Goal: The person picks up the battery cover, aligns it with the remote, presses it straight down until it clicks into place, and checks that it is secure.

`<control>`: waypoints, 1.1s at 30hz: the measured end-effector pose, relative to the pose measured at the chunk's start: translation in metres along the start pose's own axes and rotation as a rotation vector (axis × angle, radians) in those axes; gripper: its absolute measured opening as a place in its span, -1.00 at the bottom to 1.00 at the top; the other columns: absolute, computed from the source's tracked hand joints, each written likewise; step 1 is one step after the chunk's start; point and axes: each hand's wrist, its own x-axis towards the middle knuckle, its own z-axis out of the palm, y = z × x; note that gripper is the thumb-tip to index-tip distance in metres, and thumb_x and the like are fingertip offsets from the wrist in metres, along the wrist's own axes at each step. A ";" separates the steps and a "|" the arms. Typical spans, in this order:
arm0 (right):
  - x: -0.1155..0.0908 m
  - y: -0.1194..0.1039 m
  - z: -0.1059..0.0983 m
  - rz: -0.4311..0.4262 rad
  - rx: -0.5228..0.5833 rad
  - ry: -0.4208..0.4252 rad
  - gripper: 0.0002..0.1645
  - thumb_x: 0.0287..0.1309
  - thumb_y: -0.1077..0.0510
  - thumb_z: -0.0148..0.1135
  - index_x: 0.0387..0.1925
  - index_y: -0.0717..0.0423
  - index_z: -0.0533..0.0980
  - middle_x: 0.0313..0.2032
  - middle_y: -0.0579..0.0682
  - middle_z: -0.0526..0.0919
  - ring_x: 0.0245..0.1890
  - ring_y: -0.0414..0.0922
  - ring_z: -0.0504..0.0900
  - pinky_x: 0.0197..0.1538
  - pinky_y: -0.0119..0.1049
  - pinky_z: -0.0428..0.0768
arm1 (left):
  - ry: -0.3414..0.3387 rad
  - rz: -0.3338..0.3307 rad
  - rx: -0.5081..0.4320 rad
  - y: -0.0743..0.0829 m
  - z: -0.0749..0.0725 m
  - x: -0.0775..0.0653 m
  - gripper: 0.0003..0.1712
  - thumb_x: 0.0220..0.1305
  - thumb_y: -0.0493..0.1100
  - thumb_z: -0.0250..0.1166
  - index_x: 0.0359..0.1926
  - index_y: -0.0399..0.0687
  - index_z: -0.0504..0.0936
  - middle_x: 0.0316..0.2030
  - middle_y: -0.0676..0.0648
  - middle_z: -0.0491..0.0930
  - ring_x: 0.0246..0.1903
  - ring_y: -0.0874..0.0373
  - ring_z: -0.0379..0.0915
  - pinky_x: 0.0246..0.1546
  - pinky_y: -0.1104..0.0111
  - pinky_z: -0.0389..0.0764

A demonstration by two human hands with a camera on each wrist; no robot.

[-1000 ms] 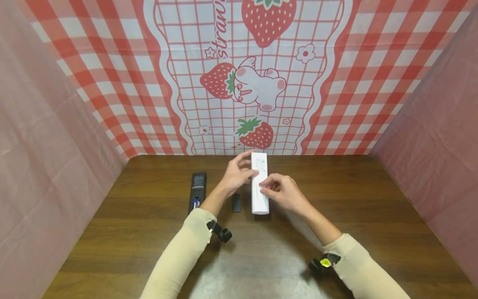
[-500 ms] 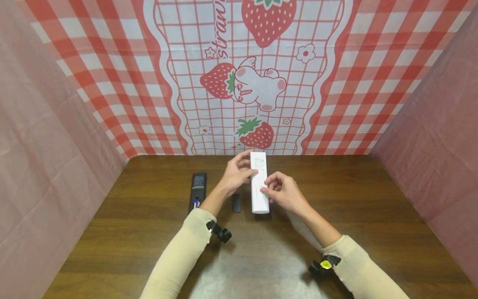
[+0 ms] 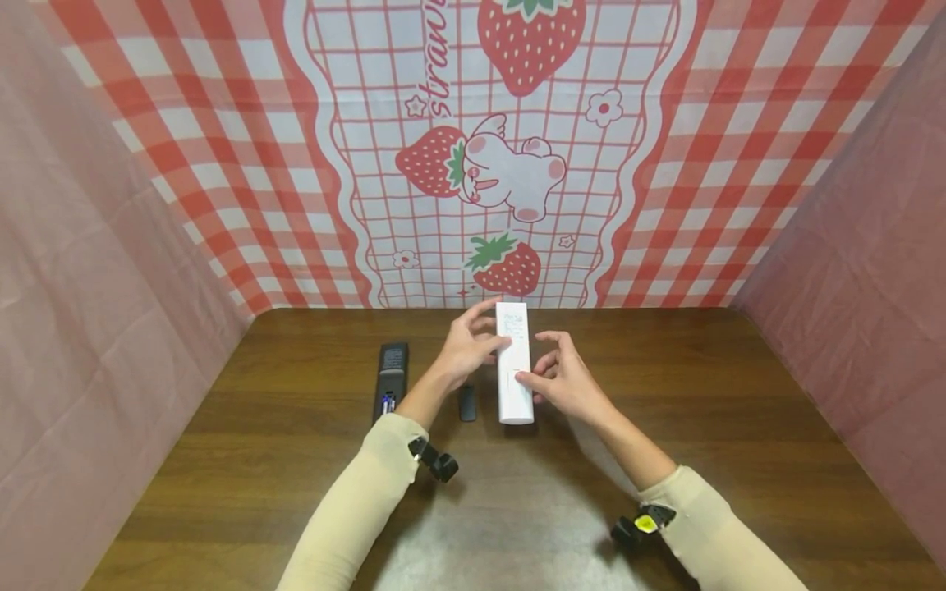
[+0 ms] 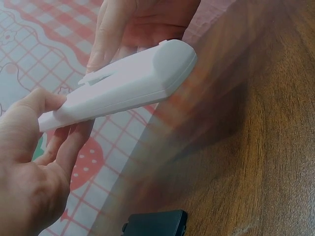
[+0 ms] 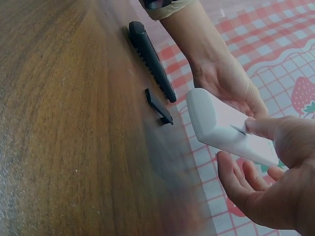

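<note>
In the head view, the left hand (image 3: 464, 349) gripped the white remote (image 3: 515, 359) along its left edge near the far end, its thumb laid on the printed face and its fingers along the far side. The remote was held up over the wooden table (image 3: 517, 517), its length running away from the person. The right hand (image 3: 565, 382) came in from the other edge: its thumb pressed on the face near a seam line, while its index finger stood out, clear of the remote, and the other fingers were bent loosely by the edge. To the left, the black remote (image 3: 392, 365) lay on the table with its compartment uncovered and batteries (image 3: 388, 402) showing; the left forearm hid its near end. The small black cover (image 3: 467, 404) lay between the two remotes, near the left wrist. In the left wrist view, the left hand pinched the white remote between thumb above and fingers below; the right thumb touched the upper face beside a narrow slot, and the black cover showed at the bottom border. In the right wrist view, the right thumb rested on that face while the fingers were spread below it, the index fingertip apart; whether the other fingertips touched the underside could not be told.
</note>
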 end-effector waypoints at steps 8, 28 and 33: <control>0.001 0.000 -0.004 -0.002 0.008 -0.043 0.16 0.47 0.35 0.43 0.76 0.21 -0.13 0.06 0.45 0.61 -0.13 0.01 0.82 -0.17 -0.01 0.97 | -0.013 0.009 0.007 0.002 0.001 -0.002 -0.04 0.38 -0.49 0.36 0.74 -0.06 0.30 0.39 -0.43 0.64 -0.22 0.23 0.75 -0.19 0.33 0.92; 0.005 0.003 -0.009 -0.037 0.048 -0.125 0.16 0.47 0.38 0.39 0.83 0.07 -0.07 -0.05 0.40 0.69 -0.24 -0.06 0.82 -0.15 0.12 0.97 | -0.032 0.024 0.027 0.004 0.002 -0.003 -0.04 0.40 -0.50 0.36 0.74 -0.02 0.32 0.40 -0.45 0.62 -0.21 0.23 0.74 -0.20 0.35 0.91; 0.006 0.004 -0.009 -0.035 0.047 -0.123 0.13 0.47 0.39 0.40 0.82 0.09 -0.01 -0.11 0.34 0.70 -0.28 -0.09 0.80 -0.18 0.09 0.98 | -0.024 0.025 0.038 0.003 0.003 -0.004 -0.05 0.41 -0.50 0.37 0.74 -0.03 0.32 0.40 -0.45 0.63 -0.18 0.21 0.74 -0.16 0.32 0.93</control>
